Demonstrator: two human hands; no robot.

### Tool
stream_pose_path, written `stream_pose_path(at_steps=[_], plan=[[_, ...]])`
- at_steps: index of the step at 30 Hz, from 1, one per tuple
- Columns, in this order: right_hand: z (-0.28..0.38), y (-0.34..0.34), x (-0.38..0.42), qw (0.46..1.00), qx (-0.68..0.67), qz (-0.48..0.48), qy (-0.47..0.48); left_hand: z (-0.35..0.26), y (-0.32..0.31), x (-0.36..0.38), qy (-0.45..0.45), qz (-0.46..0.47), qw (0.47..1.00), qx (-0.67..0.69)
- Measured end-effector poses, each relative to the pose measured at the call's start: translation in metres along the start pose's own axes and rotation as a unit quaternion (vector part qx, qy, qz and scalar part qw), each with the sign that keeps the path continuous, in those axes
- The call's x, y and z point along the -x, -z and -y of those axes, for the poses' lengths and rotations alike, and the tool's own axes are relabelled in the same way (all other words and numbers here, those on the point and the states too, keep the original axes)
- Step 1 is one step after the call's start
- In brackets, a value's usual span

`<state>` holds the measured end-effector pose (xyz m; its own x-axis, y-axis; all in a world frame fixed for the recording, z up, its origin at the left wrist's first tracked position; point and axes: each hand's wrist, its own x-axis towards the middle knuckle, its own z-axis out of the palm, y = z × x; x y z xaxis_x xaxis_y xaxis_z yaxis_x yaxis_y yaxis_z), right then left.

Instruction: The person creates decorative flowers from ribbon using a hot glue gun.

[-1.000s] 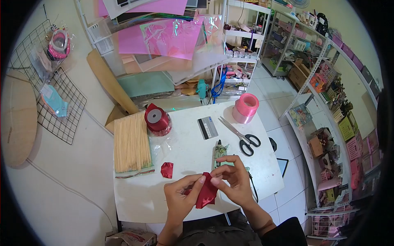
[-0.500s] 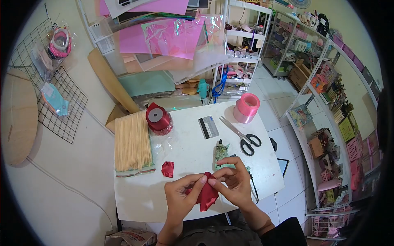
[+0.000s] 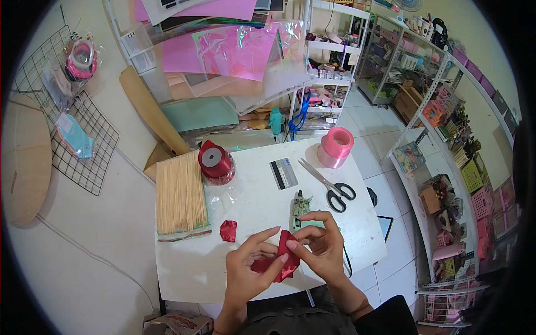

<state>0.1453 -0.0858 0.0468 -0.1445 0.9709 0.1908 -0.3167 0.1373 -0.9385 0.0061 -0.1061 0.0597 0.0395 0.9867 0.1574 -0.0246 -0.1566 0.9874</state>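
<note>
A dark red satin ribbon piece (image 3: 286,270) is held between both hands above the table's front edge. My left hand (image 3: 251,271) presses its thumb against the lower part of the ribbon, with the index finger lifted away. My right hand (image 3: 318,251) pinches the ribbon's upper edge between thumb and fingers. Just left of the hands lies a small folded red ribbon piece (image 3: 228,230). Behind my right hand is a green glue gun (image 3: 302,207), partly hidden by the fingers.
On the white table (image 3: 251,167) stand a red ribbon roll (image 3: 216,162) and pink ribbon rolls (image 3: 336,147). A bundle of wooden sticks (image 3: 181,195) lies left. Black-handled scissors (image 3: 329,185) and a card (image 3: 284,173) lie toward the back. Shelves (image 3: 424,223) line the right.
My left index finger has lifted off the ribbon and its thumb has slid lower. The ribbon has turned, showing a folded upper edge under my right thumb.
</note>
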Motion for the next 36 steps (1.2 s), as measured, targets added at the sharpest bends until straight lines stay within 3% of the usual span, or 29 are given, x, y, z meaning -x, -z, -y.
stream_pose_path(at_steps=[4,6,28,31,33,36], plan=[[0.003,0.002,0.000,0.999,-0.019,0.006,-0.031,-0.001,0.002,-0.002,0.003,0.002,1.000,-0.010],[0.006,0.003,0.000,0.990,-0.074,0.002,-0.116,0.000,0.002,-0.002,-0.001,0.001,1.000,-0.010],[0.000,0.000,0.000,1.000,-0.007,-0.009,-0.015,-0.001,0.000,0.000,0.028,0.010,0.999,0.013],[0.007,0.005,-0.002,0.996,-0.035,0.012,-0.081,0.002,0.002,-0.001,0.018,0.011,1.000,0.021],[0.005,0.009,-0.003,0.979,-0.142,0.019,-0.143,0.002,0.002,-0.001,0.017,0.006,1.000,0.025],[0.005,0.005,-0.004,0.982,-0.121,0.014,-0.143,0.003,0.002,-0.002,0.018,0.004,0.999,0.026]])
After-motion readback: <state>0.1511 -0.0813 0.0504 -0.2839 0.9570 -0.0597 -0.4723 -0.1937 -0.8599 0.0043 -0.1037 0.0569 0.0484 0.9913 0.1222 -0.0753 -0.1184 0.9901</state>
